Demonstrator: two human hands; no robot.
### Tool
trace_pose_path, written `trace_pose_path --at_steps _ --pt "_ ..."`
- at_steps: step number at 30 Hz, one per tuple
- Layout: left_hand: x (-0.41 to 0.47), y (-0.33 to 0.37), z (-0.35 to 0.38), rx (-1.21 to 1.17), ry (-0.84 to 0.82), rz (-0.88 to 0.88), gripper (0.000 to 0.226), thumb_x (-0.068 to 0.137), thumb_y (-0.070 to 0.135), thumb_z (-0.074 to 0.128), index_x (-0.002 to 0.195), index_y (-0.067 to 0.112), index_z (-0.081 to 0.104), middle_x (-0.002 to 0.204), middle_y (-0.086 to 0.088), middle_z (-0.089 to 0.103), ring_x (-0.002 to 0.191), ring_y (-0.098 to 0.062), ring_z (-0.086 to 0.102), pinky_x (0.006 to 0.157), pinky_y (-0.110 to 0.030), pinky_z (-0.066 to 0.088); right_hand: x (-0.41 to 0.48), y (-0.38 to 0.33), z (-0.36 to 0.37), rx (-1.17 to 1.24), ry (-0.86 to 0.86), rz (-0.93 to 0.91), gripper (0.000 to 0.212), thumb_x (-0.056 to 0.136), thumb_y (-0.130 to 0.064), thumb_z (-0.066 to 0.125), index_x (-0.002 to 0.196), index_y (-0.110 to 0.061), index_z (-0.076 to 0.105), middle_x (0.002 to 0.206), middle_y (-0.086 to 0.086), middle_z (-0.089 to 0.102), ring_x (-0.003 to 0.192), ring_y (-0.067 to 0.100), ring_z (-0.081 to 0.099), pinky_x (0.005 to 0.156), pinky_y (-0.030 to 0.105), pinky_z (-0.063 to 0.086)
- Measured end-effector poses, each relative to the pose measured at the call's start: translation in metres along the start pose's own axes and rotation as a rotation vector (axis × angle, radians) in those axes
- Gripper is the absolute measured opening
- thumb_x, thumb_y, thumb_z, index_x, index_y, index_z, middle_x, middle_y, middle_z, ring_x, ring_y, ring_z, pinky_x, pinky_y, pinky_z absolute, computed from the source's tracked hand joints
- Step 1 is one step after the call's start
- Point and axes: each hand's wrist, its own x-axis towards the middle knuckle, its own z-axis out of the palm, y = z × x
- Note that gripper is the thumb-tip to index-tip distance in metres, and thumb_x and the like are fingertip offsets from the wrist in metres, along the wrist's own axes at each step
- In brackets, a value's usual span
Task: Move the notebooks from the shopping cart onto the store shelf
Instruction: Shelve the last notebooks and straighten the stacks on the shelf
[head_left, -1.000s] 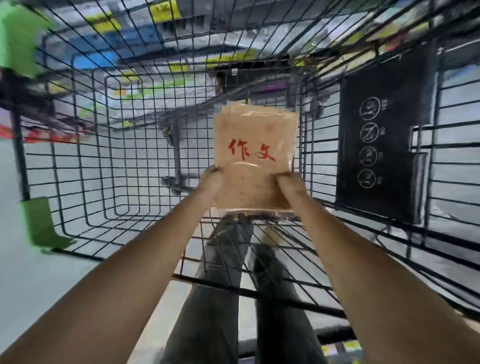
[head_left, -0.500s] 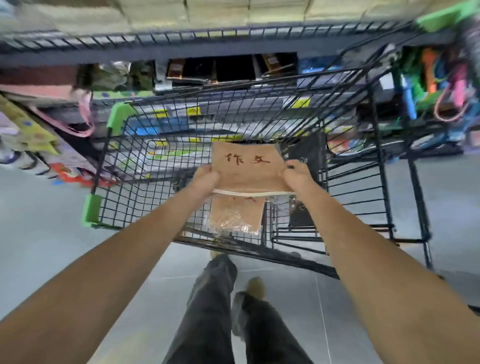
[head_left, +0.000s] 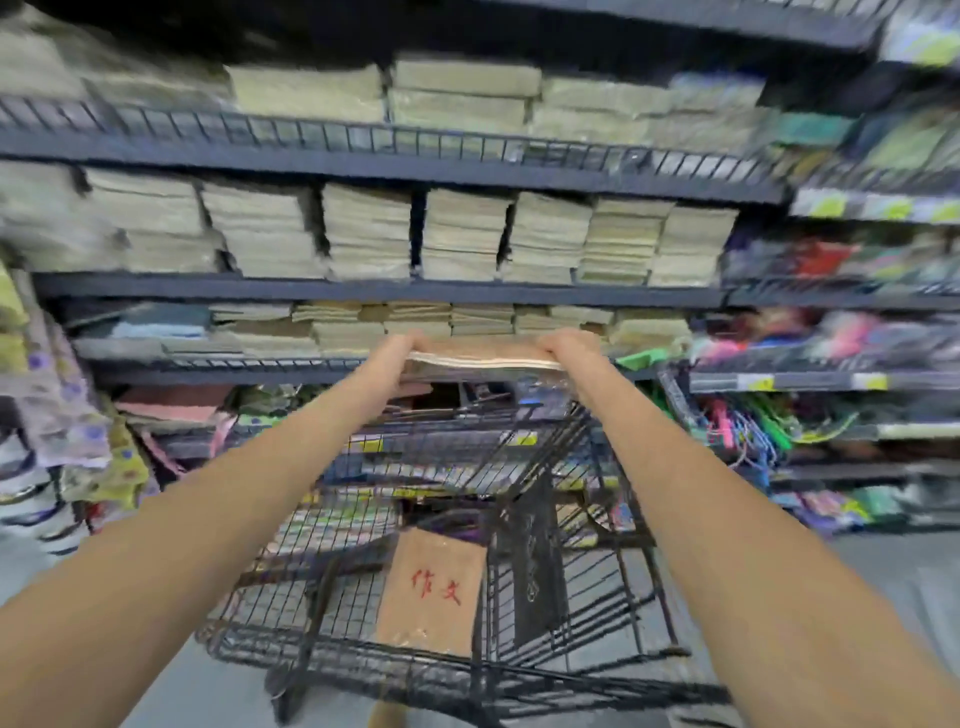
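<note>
Now the dark metal store shelf (head_left: 363, 288) fills the view above the black wire shopping cart (head_left: 363, 660). The wrapped brown notebook stack (head_left: 483, 358) has risen from the cart to shelf level, ready for placing, with the left hand (head_left: 400, 353) and right hand (head_left: 569, 348) gripping its ends. Another red-lettered brown pack (head_left: 431, 592) remains in the cart.

A notebook (head_left: 431, 592) lies in the shopping cart (head_left: 363, 659) at 6 o'clock. The shelf (head_left: 363, 288) stands at 12; before it a stack (head_left: 483, 359), left hand (head_left: 402, 349) at its 9, right hand (head_left: 567, 346) at 3.
</note>
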Motion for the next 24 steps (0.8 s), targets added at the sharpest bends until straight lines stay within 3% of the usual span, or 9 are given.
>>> trace_pose_path --at_steps 2,4,6,8,10,13,16,19,24 --pt "-0.008 0.035 0.000 -0.008 -0.017 0.075 0.022 0.091 0.022 0.048 0.110 0.015 0.057 0.112 -0.009 0.061 0.105 -0.027 0.059 0.063 -0.031 0.052 -0.010 -0.034 -0.020 0.084 -0.002 -0.071 0.022 0.093 -0.013 0.050 0.110 -0.005 0.062 0.105 0.008 0.058 0.083 0.018 0.060 0.058 0.010 0.045" --pt "-0.016 0.069 -0.003 0.037 -0.058 0.128 0.026 0.087 0.038 0.055 0.100 0.016 0.058 0.108 -0.006 0.067 0.098 -0.024 0.061 0.079 -0.035 0.048 -0.019 -0.061 -0.036 0.081 0.006 -0.155 0.010 0.093 -0.014 0.053 0.098 -0.011 0.061 0.091 0.004 0.058 0.069 0.014 0.053 0.060 0.010 0.050" --pt "-0.024 0.098 -0.007 0.067 -0.074 0.220 0.044 0.087 0.050 0.052 0.113 0.015 0.056 0.127 -0.008 0.057 0.099 -0.024 0.061 0.086 -0.038 0.048 -0.025 -0.082 -0.047 0.147 0.010 -0.277 0.015 0.092 -0.028 0.058 0.098 -0.015 0.062 0.097 -0.004 0.061 0.074 0.008 0.054 0.079 0.026 0.054" --pt "-0.042 0.128 -0.006 0.088 -0.069 0.326 0.057 0.092 0.054 0.044 0.132 0.013 0.048 0.133 -0.006 0.052 0.105 -0.025 0.061 0.072 -0.034 0.051 -0.032 -0.102 -0.057 0.165 -0.022 -0.423 0.025 0.086 -0.047 0.062 0.090 -0.022 0.062 0.102 -0.007 0.064 0.091 0.010 0.061 0.087 0.034 0.053" --pt "-0.055 0.157 -0.003 0.088 -0.038 0.431 0.057 0.094 0.053 0.040 0.134 0.014 0.046 0.132 -0.006 0.053 0.112 -0.025 0.058 0.071 -0.032 0.051 -0.037 -0.120 -0.068 0.153 -0.047 -0.519 0.032 0.081 -0.055 0.063 0.098 -0.027 0.062 0.112 0.000 0.065 0.100 0.014 0.063 0.089 0.036 0.053" --pt "-0.064 0.189 -0.001 0.059 0.037 0.553 0.031 0.098 0.040 0.040 0.115 0.015 0.050 0.112 -0.005 0.059 0.101 -0.021 0.059 0.084 -0.035 0.050 -0.045 -0.142 -0.077 0.054 -0.043 -0.634 0.049 0.082 -0.049 0.064 0.122 -0.022 0.054 0.119 -0.001 0.058 0.101 0.010 0.058 0.074 0.021 0.049" --pt "-0.072 0.221 0.001 -0.014 0.109 0.627 0.013 0.096 0.021 0.041 0.101 0.013 0.050 0.094 -0.006 0.059 0.080 -0.018 0.060 0.066 -0.030 0.049 -0.050 -0.167 -0.085 -0.005 0.043 -0.745 0.053 0.081 -0.045 0.068 0.126 -0.020 0.053 0.116 -0.005 0.055 0.095 0.005 0.055 0.066 0.012 0.042" --pt "-0.073 0.246 0.000 -0.004 0.167 0.830 0.021 0.095 0.020 0.040 0.081 0.016 0.055 0.092 -0.008 0.054 0.081 -0.019 0.056 0.057 -0.022 0.048 -0.049 -0.192 -0.094 -0.026 0.158 -0.901 0.052 0.078 -0.041 0.073 0.122 -0.018 0.057 0.111 -0.008 0.057 0.098 0.006 0.054 0.075 0.012 0.041" --pt "-0.073 0.277 0.008 -0.003 0.192 1.032 0.021 0.099 0.025 0.035 0.095 0.017 0.054 0.099 0.002 0.050 0.097 -0.015 0.050 0.076 -0.029 0.049 -0.042 -0.221 -0.103 0.143 0.251 -1.075 0.030 0.078 -0.027 0.075 0.106 -0.019 0.064 0.100 -0.009 0.063 0.096 0.009 0.058 0.079 0.016 0.048"
